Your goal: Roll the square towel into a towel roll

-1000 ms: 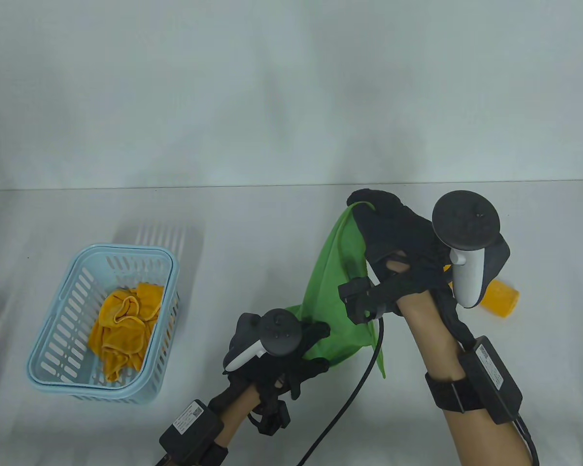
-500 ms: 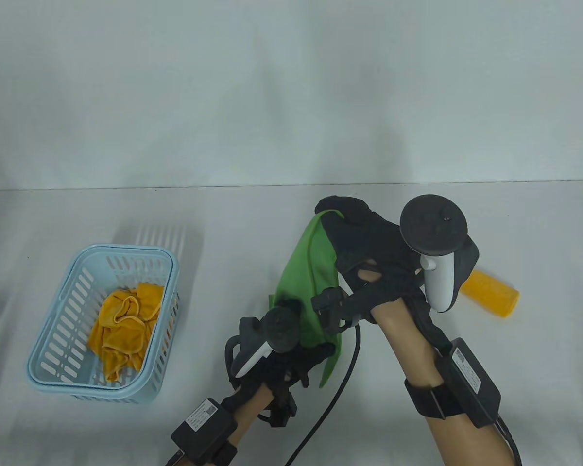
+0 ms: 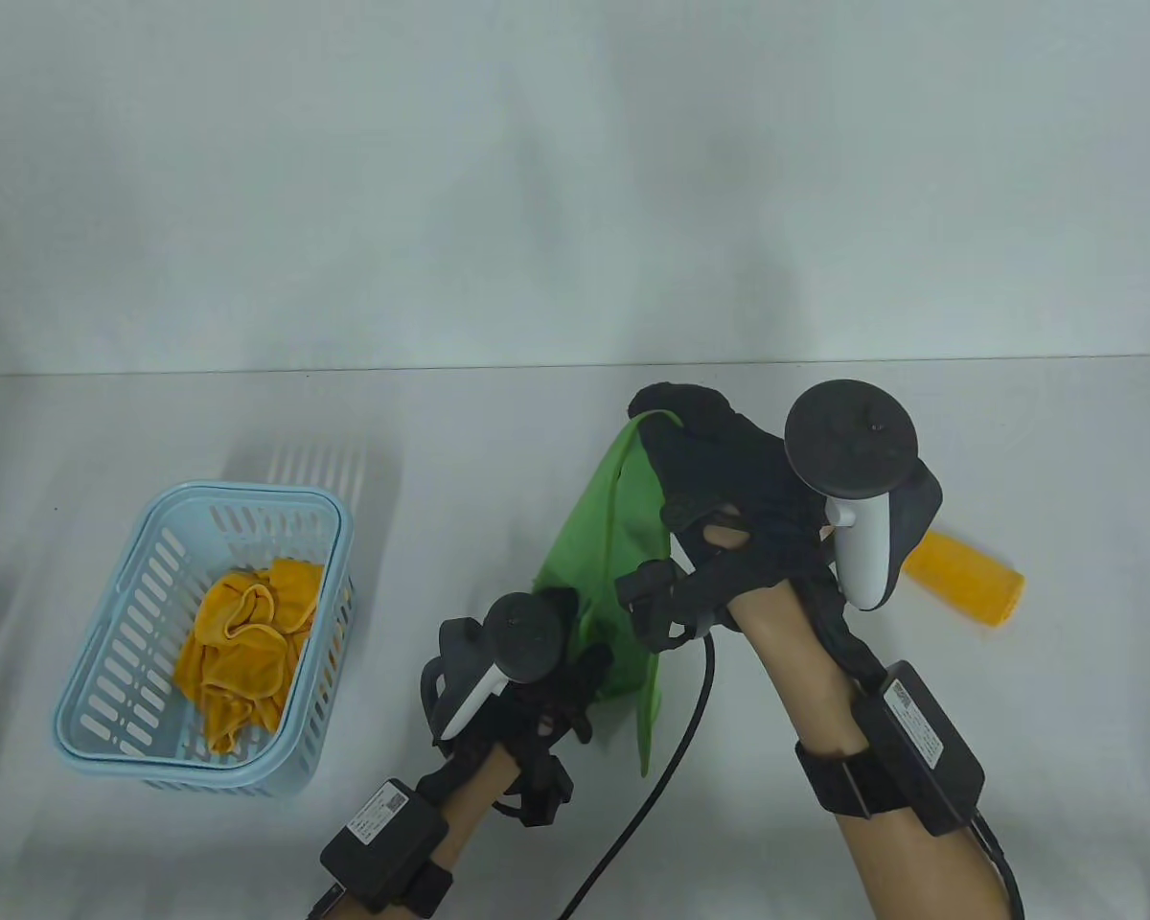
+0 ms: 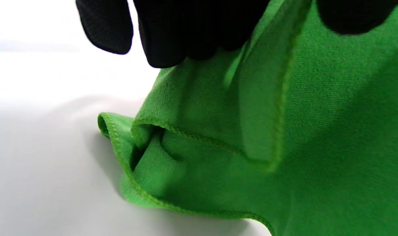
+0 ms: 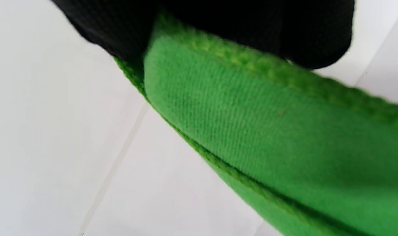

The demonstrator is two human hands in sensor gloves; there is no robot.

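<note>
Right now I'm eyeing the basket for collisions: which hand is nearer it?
Left. The left hand sits just right of the basket; the right hand is farther right.

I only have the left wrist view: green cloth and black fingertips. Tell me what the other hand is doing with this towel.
Observer: The right hand pinches the green towel at a top corner, holding it up over the table.
Operator: Confirm my left hand really has the cloth.
Observer: Yes, the left hand grips the towel's lower part; one loose tip hangs below it.
Operator: List what else is on the table.
Observer: A light blue basket on the left holds a crumpled orange towel.
Operator: Anything on the right?
Observer: An orange towel roll lies beyond the right wrist.
</note>
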